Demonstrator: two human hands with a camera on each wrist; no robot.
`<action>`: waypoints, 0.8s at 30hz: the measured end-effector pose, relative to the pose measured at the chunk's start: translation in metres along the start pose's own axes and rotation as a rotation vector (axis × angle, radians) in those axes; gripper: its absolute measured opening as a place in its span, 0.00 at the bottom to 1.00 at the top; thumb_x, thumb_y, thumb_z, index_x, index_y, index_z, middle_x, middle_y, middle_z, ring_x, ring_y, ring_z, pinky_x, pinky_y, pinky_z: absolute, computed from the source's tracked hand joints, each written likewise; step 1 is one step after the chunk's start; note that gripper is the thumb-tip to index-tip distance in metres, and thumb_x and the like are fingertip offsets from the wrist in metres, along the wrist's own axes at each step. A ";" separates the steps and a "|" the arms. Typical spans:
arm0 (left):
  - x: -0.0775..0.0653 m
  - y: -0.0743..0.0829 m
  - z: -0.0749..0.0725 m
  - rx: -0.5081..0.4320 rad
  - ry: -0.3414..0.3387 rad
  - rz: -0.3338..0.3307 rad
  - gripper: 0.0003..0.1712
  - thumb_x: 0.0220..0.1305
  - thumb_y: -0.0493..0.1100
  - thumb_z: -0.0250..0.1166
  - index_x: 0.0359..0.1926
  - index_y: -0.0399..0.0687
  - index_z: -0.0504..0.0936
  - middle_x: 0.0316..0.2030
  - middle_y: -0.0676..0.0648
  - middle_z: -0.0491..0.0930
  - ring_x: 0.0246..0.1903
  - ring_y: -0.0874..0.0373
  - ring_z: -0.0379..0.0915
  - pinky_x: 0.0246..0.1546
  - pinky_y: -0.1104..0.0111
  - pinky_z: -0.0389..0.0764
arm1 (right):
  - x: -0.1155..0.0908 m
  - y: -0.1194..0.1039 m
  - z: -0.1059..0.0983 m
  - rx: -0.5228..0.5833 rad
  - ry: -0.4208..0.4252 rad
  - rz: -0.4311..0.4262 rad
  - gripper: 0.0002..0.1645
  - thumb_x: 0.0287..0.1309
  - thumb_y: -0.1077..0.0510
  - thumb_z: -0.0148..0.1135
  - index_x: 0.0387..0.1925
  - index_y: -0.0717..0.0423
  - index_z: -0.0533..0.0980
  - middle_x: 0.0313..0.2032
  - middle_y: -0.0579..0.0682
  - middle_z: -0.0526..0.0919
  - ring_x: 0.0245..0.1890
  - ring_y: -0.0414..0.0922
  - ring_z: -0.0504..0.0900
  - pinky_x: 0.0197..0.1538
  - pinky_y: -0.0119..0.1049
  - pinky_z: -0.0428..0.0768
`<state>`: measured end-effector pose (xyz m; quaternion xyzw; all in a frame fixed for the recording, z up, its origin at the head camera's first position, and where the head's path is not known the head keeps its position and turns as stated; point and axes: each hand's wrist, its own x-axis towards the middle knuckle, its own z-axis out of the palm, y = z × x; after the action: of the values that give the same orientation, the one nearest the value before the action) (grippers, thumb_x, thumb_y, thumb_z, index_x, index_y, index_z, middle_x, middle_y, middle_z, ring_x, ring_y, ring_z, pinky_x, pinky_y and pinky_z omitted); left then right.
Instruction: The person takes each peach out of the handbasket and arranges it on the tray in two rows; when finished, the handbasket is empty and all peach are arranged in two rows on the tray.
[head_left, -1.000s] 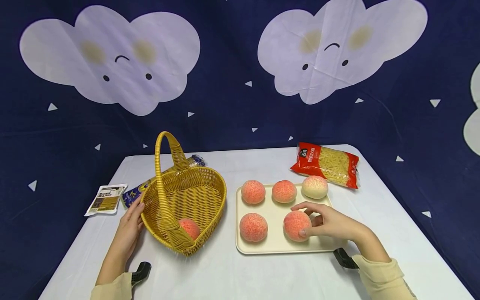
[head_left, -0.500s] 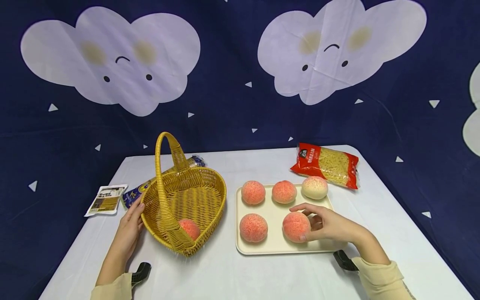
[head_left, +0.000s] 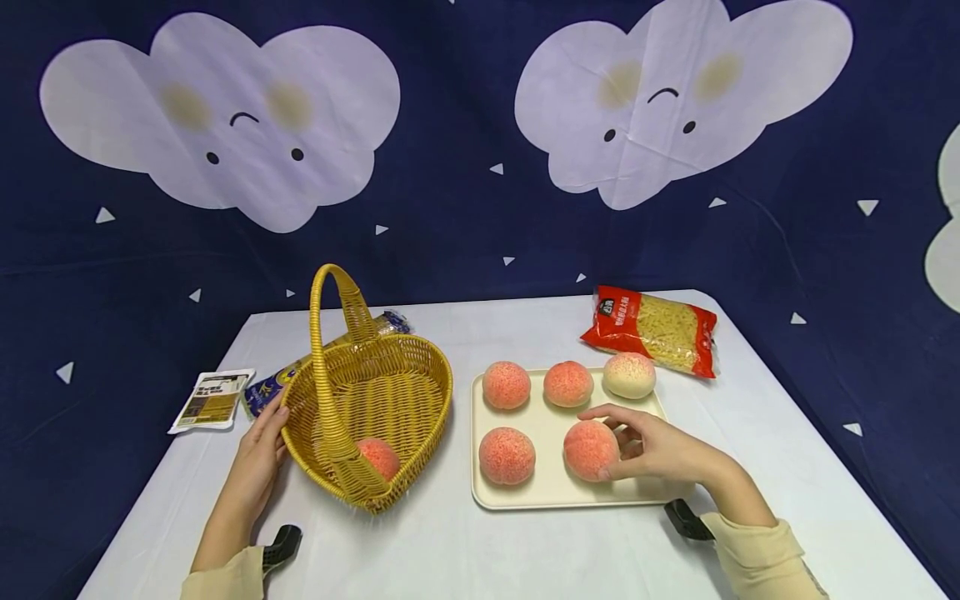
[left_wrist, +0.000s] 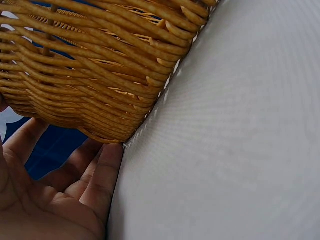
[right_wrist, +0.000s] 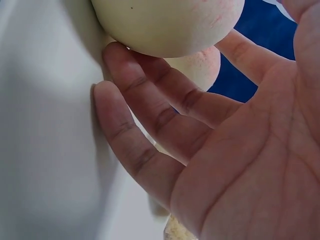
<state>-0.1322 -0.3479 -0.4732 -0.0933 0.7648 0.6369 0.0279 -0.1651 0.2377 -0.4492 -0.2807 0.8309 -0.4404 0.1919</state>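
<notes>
Your right hand (head_left: 651, 447) grasps a pink peach (head_left: 589, 451) above the cream tray (head_left: 550, 442) | contact below hard to judge | your left hand (head_left: 258, 454), fingers loose, touches the wicker basket (head_left: 393, 398)

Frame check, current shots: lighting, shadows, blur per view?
Head: bright, fairly even, mostly sharp; soft shadow beside the left forearm. Left wrist: dimmer; golden woven wicker basket reasonably crisp, white cloth-covered table soft with faint ripple banding. Right wrist: dim; cream rectangular tray blurred, shadowed near the round pale pink-speckled peach; right hand clearer.
</notes>
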 end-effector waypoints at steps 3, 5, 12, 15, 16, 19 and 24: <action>0.001 -0.001 0.002 0.001 -0.004 0.001 0.43 0.85 0.66 0.42 0.89 0.59 0.41 0.88 0.41 0.39 0.85 0.40 0.44 0.60 0.89 0.70 | -0.001 0.000 -0.001 -0.008 0.016 0.005 0.44 0.60 0.53 0.81 0.73 0.57 0.70 0.54 0.59 0.83 0.46 0.39 0.86 0.51 0.33 0.87; 0.002 -0.001 0.002 0.007 -0.004 0.004 0.42 0.86 0.66 0.42 0.89 0.59 0.41 0.88 0.40 0.40 0.85 0.40 0.44 0.59 0.89 0.70 | 0.000 0.000 -0.001 -0.012 0.026 0.007 0.44 0.60 0.53 0.81 0.73 0.57 0.71 0.54 0.58 0.83 0.46 0.39 0.86 0.51 0.33 0.87; 0.002 -0.002 -0.002 0.011 0.003 0.005 0.42 0.86 0.66 0.42 0.89 0.60 0.40 0.88 0.40 0.40 0.83 0.52 0.51 0.55 0.91 0.71 | 0.005 -0.001 0.001 -0.013 0.043 0.006 0.41 0.61 0.52 0.80 0.72 0.51 0.72 0.53 0.56 0.83 0.46 0.40 0.86 0.52 0.33 0.86; 0.002 -0.002 -0.002 0.002 0.000 0.008 0.42 0.86 0.66 0.42 0.89 0.59 0.41 0.88 0.40 0.40 0.82 0.54 0.53 0.55 0.91 0.71 | 0.006 0.000 0.000 -0.011 0.037 0.012 0.41 0.61 0.53 0.80 0.72 0.51 0.72 0.54 0.57 0.83 0.47 0.39 0.86 0.53 0.32 0.86; 0.002 -0.002 -0.002 0.004 -0.001 0.007 0.42 0.86 0.66 0.42 0.89 0.59 0.40 0.88 0.40 0.39 0.83 0.53 0.52 0.56 0.91 0.71 | 0.006 0.000 0.000 -0.011 0.035 0.014 0.41 0.61 0.53 0.80 0.72 0.52 0.72 0.54 0.57 0.83 0.48 0.39 0.86 0.53 0.32 0.86; 0.001 -0.001 -0.001 0.014 0.001 -0.004 0.43 0.85 0.67 0.41 0.89 0.60 0.40 0.88 0.41 0.39 0.84 0.47 0.48 0.58 0.90 0.70 | 0.007 0.001 -0.001 -0.011 0.027 0.016 0.41 0.62 0.53 0.79 0.73 0.52 0.71 0.55 0.57 0.83 0.49 0.41 0.86 0.53 0.32 0.86; 0.000 0.000 0.000 0.029 0.005 -0.014 0.42 0.85 0.67 0.41 0.89 0.62 0.40 0.88 0.43 0.39 0.84 0.46 0.49 0.59 0.89 0.70 | 0.009 0.000 -0.002 -0.023 0.017 0.027 0.42 0.63 0.52 0.79 0.74 0.52 0.71 0.56 0.57 0.83 0.48 0.43 0.85 0.53 0.32 0.85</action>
<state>-0.1324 -0.3484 -0.4728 -0.0998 0.7733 0.6254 0.0318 -0.1730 0.2332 -0.4494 -0.2679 0.8412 -0.4306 0.1878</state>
